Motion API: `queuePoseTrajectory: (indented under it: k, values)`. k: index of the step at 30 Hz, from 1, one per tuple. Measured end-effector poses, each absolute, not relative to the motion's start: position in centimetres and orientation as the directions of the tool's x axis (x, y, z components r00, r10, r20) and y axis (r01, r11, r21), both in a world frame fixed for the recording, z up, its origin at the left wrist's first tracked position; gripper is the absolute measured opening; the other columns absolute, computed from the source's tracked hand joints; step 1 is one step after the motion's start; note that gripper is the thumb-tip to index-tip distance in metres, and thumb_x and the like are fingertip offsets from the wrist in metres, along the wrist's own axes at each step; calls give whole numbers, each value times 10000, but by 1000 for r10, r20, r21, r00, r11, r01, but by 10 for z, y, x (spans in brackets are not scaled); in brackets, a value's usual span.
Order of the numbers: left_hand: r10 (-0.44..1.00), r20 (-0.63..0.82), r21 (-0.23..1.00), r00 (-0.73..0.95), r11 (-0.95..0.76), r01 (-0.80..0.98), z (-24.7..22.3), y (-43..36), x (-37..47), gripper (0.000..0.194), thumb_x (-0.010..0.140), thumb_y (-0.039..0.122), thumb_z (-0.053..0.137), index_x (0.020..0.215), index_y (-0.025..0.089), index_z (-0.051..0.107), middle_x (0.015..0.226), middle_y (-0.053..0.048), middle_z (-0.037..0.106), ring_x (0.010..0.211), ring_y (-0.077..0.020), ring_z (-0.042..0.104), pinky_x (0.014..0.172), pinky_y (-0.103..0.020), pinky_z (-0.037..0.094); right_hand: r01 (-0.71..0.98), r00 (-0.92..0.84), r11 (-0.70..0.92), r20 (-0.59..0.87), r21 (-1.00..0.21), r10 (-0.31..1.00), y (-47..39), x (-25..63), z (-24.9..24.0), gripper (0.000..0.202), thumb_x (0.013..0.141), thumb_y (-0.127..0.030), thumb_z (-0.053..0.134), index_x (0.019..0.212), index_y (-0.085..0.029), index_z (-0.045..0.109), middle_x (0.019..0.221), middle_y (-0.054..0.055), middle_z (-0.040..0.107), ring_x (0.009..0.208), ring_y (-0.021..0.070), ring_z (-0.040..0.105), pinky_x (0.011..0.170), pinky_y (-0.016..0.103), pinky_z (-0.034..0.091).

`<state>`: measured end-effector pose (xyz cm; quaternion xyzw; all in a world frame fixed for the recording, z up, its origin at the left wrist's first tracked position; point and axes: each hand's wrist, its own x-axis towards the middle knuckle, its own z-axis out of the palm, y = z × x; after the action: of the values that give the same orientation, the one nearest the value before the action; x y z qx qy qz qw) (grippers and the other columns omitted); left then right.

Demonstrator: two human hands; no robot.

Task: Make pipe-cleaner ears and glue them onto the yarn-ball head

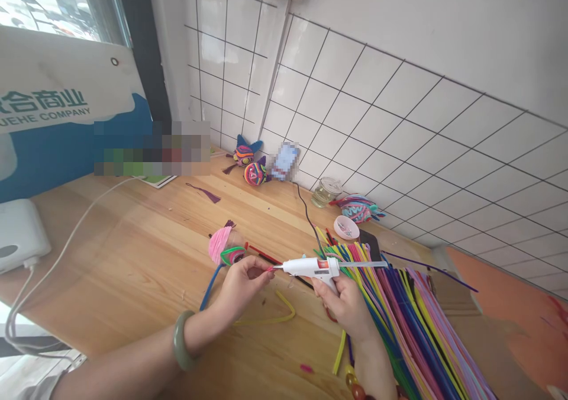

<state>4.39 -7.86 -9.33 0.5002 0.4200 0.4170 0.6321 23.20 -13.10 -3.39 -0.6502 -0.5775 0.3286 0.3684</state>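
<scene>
Glue gun [304, 267]: white, held nearly level above the desk [155, 240], its nozzle [277, 267] aimed at my left hand; a clear glue stick [366, 264] juts from the rear.
Right hand [350, 305]: my fingers grasp the handle; whether the trigger is pressed, I cannot tell.
Left hand [242, 281]: my fingers pinch a small reddish piece [269, 268] right at the nozzle — actual contact is too small to judge.
Pink-wrapped ball [219, 245]: on the desk, just beyond my left hand.
Step in hand: by my reading, applying glue to the pinched piece.
Next move: calls, I judge, for a small, steady dab — fingertips clear of the probably hot tip — and prompt placement before the glue sets.
</scene>
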Motion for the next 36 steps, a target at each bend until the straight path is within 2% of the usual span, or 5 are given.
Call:
queuePoseTrajectory:
  k: [7,11,19,26,36]
  values:
    - [948,-111,984,300,146,-97,-93,-77,45,190,676,326,644,714,150,584,757,-58,677,695,-176,616,588,-240,451,546,51,-14,16,-838,999,-131,231,-31,311,774,-424,517,841,-140,624,521,-15,509,460,121,443,439,224,361]
    - [945,-117,984,306,151,-93,-93,-77,44,185,686,318,637,724,147,577,761,-62,675,695,-172,610,591,-236,445,523,110,-43,17,-851,994,-132,232,-32,345,760,-460,512,818,-140,626,503,-16,501,434,120,431,412,223,349]
    - [946,-106,987,306,138,-83,-95,-77,43,176,691,307,636,725,145,574,766,-67,669,697,-174,603,591,-238,439,536,67,-33,3,-843,998,-131,234,-31,305,765,-424,527,812,-140,627,489,-26,491,436,118,433,413,216,340]
    - [946,-94,985,310,134,-108,-96,-77,44,179,691,307,638,730,144,575,771,-69,665,709,-181,606,603,-247,447,518,90,-22,29,-855,996,-132,234,-30,302,736,-430,558,776,-144,650,485,-9,530,474,142,499,422,216,380]
    - [947,-96,987,307,132,-97,-96,-78,44,183,686,311,642,724,145,577,769,-72,668,710,-185,610,606,-251,453,506,82,-27,16,-862,996,-131,234,-28,269,746,-408,562,755,-151,640,460,-27,495,437,121,459,412,210,356]
